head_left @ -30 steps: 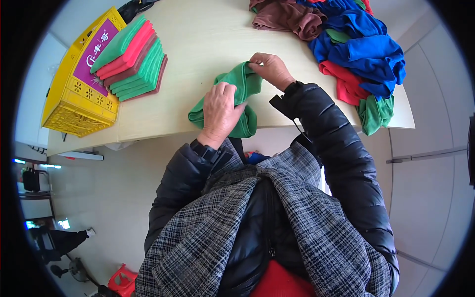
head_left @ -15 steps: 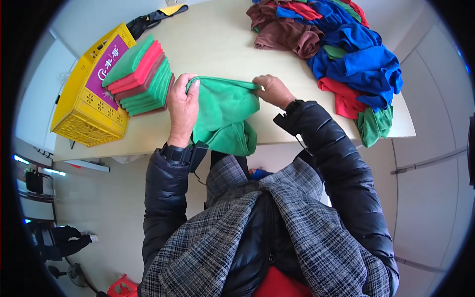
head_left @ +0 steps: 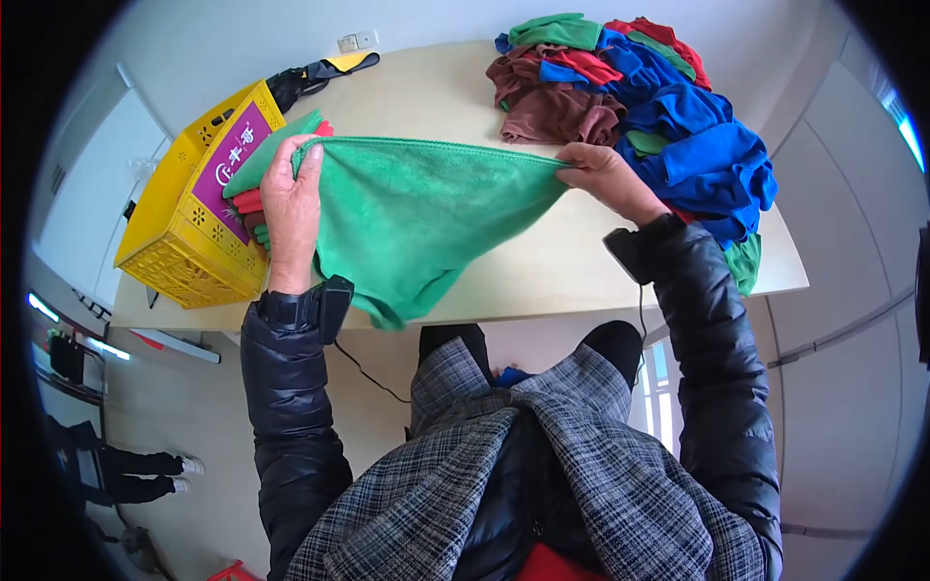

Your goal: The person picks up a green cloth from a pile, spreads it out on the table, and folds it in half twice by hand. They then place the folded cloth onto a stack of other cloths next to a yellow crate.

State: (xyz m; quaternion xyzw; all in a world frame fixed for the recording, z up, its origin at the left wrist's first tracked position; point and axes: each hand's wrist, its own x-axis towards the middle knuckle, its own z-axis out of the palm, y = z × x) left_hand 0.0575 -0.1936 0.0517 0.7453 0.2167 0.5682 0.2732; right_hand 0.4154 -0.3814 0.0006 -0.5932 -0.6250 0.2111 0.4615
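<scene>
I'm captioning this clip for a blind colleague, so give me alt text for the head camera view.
A person's left hand and right hand hold a green cloth stretched by its top edge above a pale table. A heap of blue, red, brown and green cloths lies to the right; folded cloths and a yellow crate to the left.

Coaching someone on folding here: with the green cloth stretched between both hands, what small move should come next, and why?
Probably bring the left hand across to the right hand, halving the green cloth: its top edge is taut and its lower part hangs off the table edge.
</scene>
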